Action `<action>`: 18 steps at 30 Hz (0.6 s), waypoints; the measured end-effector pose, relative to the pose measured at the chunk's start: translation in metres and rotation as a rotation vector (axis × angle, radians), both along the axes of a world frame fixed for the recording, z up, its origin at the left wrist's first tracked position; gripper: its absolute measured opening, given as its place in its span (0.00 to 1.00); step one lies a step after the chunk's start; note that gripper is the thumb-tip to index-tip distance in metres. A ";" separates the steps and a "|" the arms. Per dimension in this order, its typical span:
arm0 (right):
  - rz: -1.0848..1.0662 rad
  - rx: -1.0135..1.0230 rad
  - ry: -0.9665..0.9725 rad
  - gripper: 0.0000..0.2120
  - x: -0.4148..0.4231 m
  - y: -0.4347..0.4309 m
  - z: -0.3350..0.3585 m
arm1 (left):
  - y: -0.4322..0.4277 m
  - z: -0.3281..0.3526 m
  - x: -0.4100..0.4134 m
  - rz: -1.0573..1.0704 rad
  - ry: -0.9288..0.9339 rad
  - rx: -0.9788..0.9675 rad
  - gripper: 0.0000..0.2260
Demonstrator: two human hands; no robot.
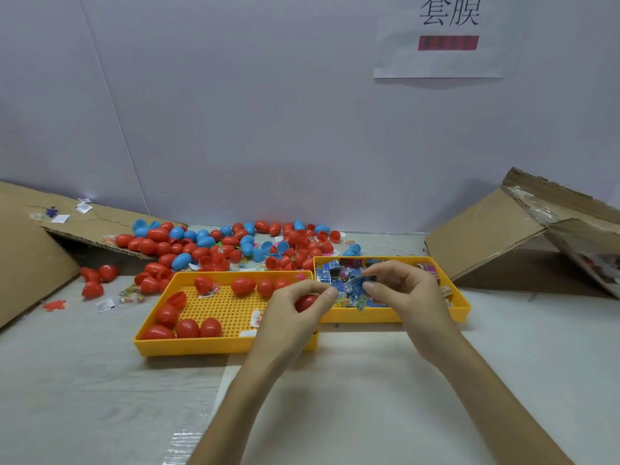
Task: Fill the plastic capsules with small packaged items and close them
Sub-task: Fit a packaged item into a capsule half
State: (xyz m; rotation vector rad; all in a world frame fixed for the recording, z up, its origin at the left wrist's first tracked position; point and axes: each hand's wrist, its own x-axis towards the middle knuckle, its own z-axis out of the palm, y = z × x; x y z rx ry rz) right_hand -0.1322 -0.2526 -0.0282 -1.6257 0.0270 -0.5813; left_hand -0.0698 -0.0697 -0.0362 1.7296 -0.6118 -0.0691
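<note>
Red capsule (306,302) lies cupped in the curled fingers of the left hand (292,313), above the join between the left tray (201,345) and the right tray (396,315). The right hand (406,290) pinches a blue packet (354,290) just beside it. I'd judge the shell light, stiff and slick, best gripped round its belly, and the packet thin and crinkly, taken by an edge. Fingers hide whether the shell is open.
</note>
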 end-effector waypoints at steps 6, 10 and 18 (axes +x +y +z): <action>0.009 -0.090 0.002 0.10 -0.004 0.012 0.003 | -0.002 0.005 -0.005 -0.088 -0.023 0.039 0.08; 0.006 -0.122 0.002 0.10 -0.004 0.011 0.003 | -0.002 0.004 -0.005 -0.083 -0.035 0.021 0.07; -0.205 -0.152 -0.076 0.14 0.001 0.000 -0.004 | 0.005 0.003 0.003 0.177 0.006 -0.115 0.09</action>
